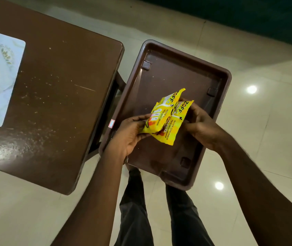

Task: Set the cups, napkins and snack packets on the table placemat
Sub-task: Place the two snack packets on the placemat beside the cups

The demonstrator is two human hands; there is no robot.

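Yellow wrappers fill both hands: two snack packets (164,119), overlapping and tilted, are held just above the tray. The left hand (131,132) curls its fingers round the lower end of the pair, thumb on top. The right hand (200,126) pinches them from the other side, fingers tucked behind the printed face. Which hand bears which packet I cannot tell, since the two lie across each other.

Beneath them is a brown plastic tray (228,75) with a raised rim. Apart from the packets held over it, its floor shows nothing: no cups, no napkins.

To the left, just beside the tray, stands the dark brown table (61,103), its top scuffed and speckled. The pale placemat (1,77) lies at the far left edge of the view, only partly visible. Brown shapes show on it, but whether they are print or objects is unclear.

As a judgement, the task looks late rather than early. The tray is bare except for these packets, so they are probably the last items to carry across. They are well apart from the placemat and not yet set down. Cups and napkins are nowhere in view, so their placing cannot be confirmed.
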